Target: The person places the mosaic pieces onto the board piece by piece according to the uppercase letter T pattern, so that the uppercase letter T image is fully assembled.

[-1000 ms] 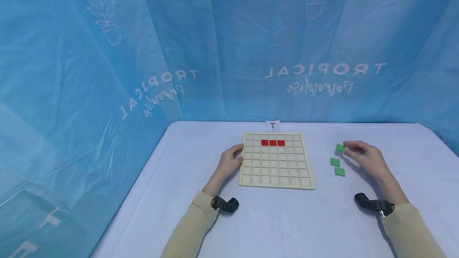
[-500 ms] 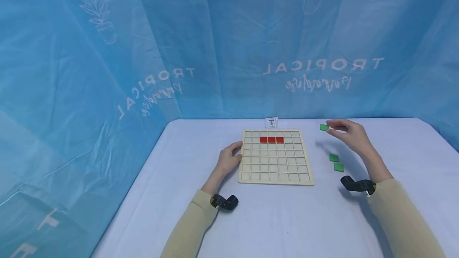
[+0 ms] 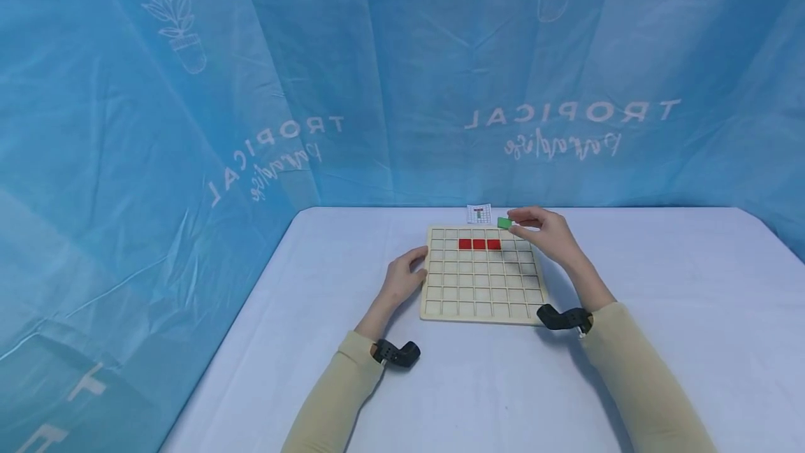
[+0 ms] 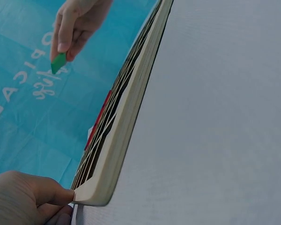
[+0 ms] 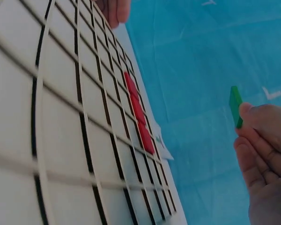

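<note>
My right hand [image 3: 546, 235] pinches a green square tile [image 3: 504, 223] between thumb and fingertips. The tile is held up over the back right part of a pale wooden grid board [image 3: 465, 278]; both wrist views show this tile [image 4: 58, 63] raised above the board. Three red tiles [image 3: 479, 245] sit side by side in the board's second row from the back. At the board's left edge my left hand [image 3: 402, 278] rests with thumb and fingertips against the side. In the left wrist view the left thumb [image 4: 54, 191] touches the edge close to a front corner.
A small printed card [image 3: 479, 213] with a grid pattern lies just behind the board. The white-covered table [image 3: 490, 383] ends at a blue curtain [image 3: 428, 89] at the back and left. My right forearm passes over the board's right front corner.
My right hand has lifted the green tile off the table and carried it left over the board. Two other green tiles are now hidden behind the right arm. The left hand stays put.
</note>
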`<state>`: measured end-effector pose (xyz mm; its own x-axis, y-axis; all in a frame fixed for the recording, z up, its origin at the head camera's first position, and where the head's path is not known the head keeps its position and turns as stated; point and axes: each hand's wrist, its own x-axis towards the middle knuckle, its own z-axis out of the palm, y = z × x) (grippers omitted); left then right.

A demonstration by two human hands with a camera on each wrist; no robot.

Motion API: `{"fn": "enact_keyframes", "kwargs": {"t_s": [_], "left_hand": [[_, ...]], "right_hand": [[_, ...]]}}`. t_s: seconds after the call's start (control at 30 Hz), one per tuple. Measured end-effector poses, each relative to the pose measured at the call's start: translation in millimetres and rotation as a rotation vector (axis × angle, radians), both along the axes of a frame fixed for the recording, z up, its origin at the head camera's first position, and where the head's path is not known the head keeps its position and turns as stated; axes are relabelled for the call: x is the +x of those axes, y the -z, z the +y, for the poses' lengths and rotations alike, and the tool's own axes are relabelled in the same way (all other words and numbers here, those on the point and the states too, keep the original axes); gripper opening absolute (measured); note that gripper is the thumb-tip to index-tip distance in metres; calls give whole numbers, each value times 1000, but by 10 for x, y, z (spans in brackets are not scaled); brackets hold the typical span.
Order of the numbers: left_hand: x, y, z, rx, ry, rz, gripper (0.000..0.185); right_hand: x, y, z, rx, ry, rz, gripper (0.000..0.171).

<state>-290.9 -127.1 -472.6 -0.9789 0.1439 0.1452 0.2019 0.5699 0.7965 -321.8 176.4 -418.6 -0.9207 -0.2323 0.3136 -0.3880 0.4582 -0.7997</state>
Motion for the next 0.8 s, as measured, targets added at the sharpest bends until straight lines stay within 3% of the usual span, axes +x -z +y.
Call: {"fn": "enact_keyframes", "kwargs": {"t_s": [0.3, 0.63, 0.8], "left_hand": [[6, -6, 9, -9, -3, 3, 47], [13, 24, 5, 4, 5, 2, 47], [9, 11, 2, 8, -1, 2, 47]], "right_hand": [[-40, 130, -295, -76, -57, -82, 38], [-57, 420, -383, -65, -78, -79, 33], [-69, 516, -424, -6, -68, -81, 31]]}}
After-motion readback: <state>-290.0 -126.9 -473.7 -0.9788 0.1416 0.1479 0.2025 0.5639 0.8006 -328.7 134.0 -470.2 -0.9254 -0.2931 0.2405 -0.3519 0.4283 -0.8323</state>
